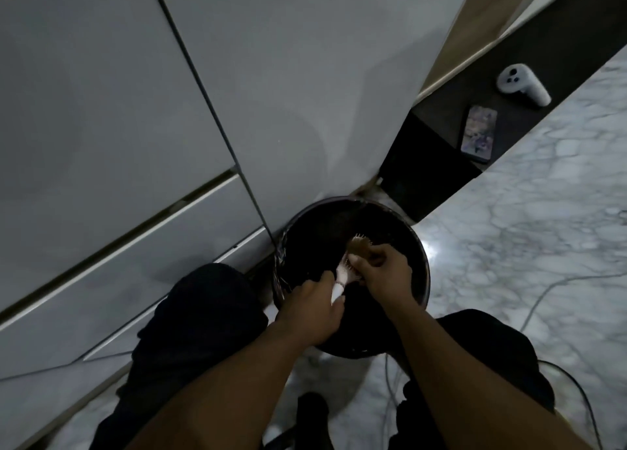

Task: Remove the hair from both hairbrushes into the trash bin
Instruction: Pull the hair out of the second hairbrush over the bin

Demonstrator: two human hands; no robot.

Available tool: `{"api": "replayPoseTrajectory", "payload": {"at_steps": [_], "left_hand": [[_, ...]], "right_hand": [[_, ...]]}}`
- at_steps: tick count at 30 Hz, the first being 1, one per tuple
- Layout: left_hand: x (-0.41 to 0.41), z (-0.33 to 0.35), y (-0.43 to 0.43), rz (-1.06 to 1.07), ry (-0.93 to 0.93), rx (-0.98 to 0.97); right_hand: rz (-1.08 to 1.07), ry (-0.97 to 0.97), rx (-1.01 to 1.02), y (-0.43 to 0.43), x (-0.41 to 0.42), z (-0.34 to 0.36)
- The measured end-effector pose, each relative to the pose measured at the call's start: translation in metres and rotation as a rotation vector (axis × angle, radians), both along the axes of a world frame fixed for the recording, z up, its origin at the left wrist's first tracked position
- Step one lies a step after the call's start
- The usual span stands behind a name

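Observation:
A round black trash bin (420, 263) stands on the floor between my knees, against a white cabinet. Over its dark opening I hold a pale hairbrush (342, 270). My left hand (310, 309) grips the brush's white handle. My right hand (385, 268) rests on the brush head with its fingers pinched at the bristles, which stick out at the far end. Any hair between those fingers is too dark and blurred to make out. A second hairbrush is not in view.
White cabinet doors and drawers (118, 144) fill the left and top. To the right lies marble floor (543, 229) with thin cables. A phone (477, 133) and a white controller (522, 84) lie on a dark strip behind the bin.

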State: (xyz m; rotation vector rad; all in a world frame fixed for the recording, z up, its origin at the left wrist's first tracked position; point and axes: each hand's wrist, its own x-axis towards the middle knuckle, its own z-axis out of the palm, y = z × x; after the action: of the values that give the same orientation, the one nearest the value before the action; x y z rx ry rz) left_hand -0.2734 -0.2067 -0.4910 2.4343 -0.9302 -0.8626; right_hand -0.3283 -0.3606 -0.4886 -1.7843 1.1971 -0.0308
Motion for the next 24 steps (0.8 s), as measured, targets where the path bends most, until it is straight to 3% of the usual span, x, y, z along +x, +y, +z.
{"api": "replayPoseTrajectory", "payload": {"at_steps": [7,11,13,15,19,24], "left_hand": [[-0.001,-0.004,-0.003,0.031,0.0,-0.009],[0.002,-0.005,-0.004,0.094,-0.005,-0.014],[0.002,-0.005,-0.003,0.09,-0.006,-0.021],[0.001,-0.005,-0.002,0.059,-0.01,-0.019],[-0.003,-0.005,0.0,-0.033,-0.062,-0.025],[-0.004,-0.002,0.001,-0.049,-0.099,-0.019]], "right_hand": [[-0.113,0.009,-0.02,-0.004,0.002,-0.002],[-0.379,-0.184,0.419,0.0,0.005,-0.003],[-0.418,-0.226,0.473,0.004,0.006,0.001],[-0.365,-0.229,0.362,0.007,0.006,0.001],[-0.004,-0.165,0.048,0.012,0.002,-0.003],[-0.049,-0.06,-0.073,0.001,0.006,-0.001]]}}
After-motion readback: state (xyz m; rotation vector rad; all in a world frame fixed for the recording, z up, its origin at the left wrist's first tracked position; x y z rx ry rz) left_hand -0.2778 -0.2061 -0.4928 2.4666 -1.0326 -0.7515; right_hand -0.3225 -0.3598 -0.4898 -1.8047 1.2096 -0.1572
